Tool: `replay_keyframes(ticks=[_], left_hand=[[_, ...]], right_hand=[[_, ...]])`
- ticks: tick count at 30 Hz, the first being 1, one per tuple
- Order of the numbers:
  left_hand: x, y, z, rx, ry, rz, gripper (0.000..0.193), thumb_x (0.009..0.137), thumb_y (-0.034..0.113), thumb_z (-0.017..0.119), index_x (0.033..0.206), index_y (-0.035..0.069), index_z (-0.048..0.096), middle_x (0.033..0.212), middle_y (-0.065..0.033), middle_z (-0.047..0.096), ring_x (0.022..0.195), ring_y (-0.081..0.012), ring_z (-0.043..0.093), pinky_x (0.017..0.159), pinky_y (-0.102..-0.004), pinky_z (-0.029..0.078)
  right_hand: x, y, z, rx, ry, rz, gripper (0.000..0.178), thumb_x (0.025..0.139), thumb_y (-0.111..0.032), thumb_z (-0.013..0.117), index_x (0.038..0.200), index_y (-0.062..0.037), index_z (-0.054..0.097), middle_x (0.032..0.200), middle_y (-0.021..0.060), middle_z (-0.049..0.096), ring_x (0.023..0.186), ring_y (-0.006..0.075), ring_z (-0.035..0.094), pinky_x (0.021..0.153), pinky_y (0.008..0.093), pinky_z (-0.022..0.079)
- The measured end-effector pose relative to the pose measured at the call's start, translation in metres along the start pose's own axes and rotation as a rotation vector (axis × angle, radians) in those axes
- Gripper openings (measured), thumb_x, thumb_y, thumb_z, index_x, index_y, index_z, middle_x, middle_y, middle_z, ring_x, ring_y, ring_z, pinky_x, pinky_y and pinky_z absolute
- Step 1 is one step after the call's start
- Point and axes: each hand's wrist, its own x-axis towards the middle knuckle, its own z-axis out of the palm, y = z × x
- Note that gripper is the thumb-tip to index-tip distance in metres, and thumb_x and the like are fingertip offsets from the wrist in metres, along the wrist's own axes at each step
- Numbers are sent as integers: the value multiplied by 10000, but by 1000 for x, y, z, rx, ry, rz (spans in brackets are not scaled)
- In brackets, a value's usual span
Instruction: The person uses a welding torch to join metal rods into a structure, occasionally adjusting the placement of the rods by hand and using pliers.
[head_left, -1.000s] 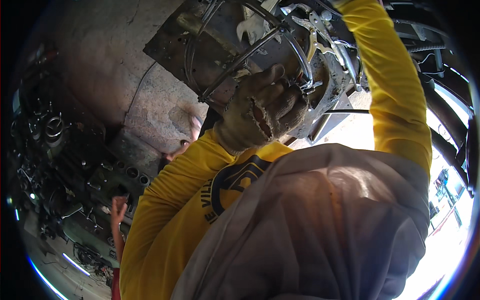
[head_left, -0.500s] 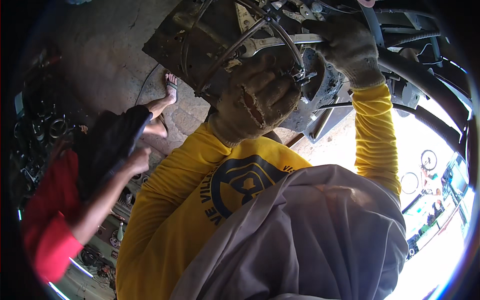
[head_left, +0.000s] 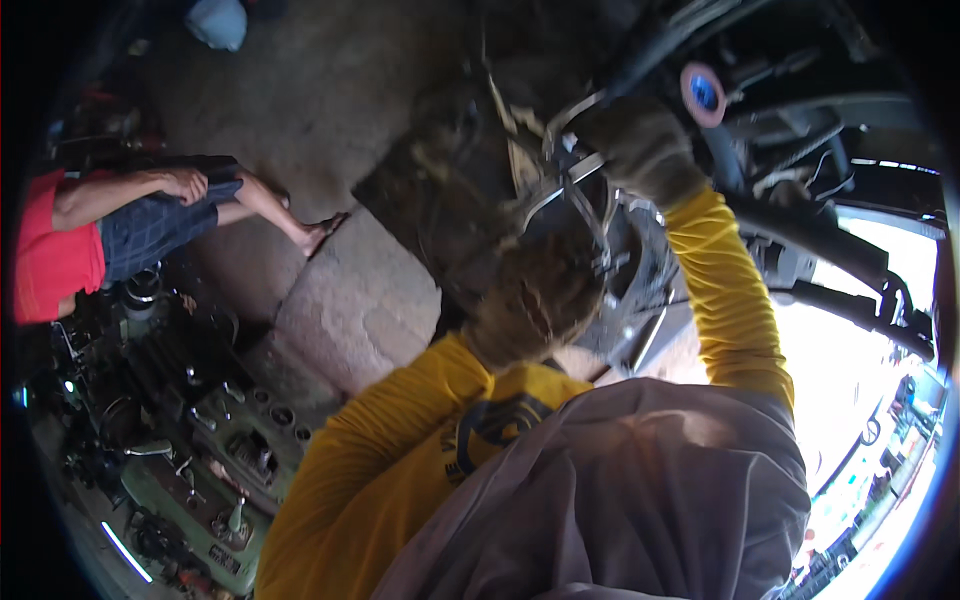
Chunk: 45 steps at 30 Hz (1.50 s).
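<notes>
My left hand (head_left: pixel 540 300), in a worn brown work glove with a torn slit across the back, is closed beside the dark metal assembly. Whatever its fingers grip is hidden beneath it. Farther up and to the right, my gloved right hand (head_left: pixel 645 155) wraps the end of a combination wrench (head_left: pixel 560 190). The wrench slants down-left from it, its other end just above my left hand. Bent metal rods (head_left: pixel 590 215) cross beside both hands. A pale plier-like tool (head_left: pixel 558 122) lies beyond the wrench. Motion blurs this area.
A person in a red shirt (head_left: pixel 60 230) is at the left, a bare leg stretched toward the stone slab (head_left: pixel 360 300). Below stands a greenish machine (head_left: pixel 200 500) with levers. Dark pipes (head_left: pixel 810 235) run along the right. A tape roll (head_left: pixel 703 95) sits at upper right.
The view has swung, and the assembly and my left hand now appear lower. My right hand keeps the wrench. The person in red appears higher and farther left; a tape roll shows fully.
</notes>
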Motion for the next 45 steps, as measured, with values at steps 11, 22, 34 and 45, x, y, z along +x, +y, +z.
replay_keyframes(ticks=[11,22,34,45], left_hand=[[-4,-9,6,-187,-43,92,262,828,271,727,1052,137,707,1048,-51,702,1021,-265,670,1021,-506,493],[0,1,-6,-113,25,98,257,829,295,737,1035,143,719,1047,-42,708,980,-242,663,1064,-500,473],[6,0,-12,-62,-8,96,267,789,308,787,1016,174,740,1007,-51,710,987,-280,667,1044,-478,492],[-4,1,1,-51,140,93,212,808,263,737,994,161,752,976,-14,693,948,-209,635,964,-441,516]], right_hand=[[99,11,7,-187,273,-455,267,862,-220,646,1108,-231,749,1131,-6,725,1163,221,651,1007,413,497],[-80,-32,-59,27,-118,333,395,853,-571,728,1108,-272,772,1006,55,764,926,287,734,824,428,568],[-118,-52,-19,209,12,471,352,925,-520,619,871,-226,806,823,88,747,783,318,719,724,443,562],[-103,-50,-11,384,75,458,265,880,-380,770,955,-130,813,841,128,756,751,321,734,681,396,576]])
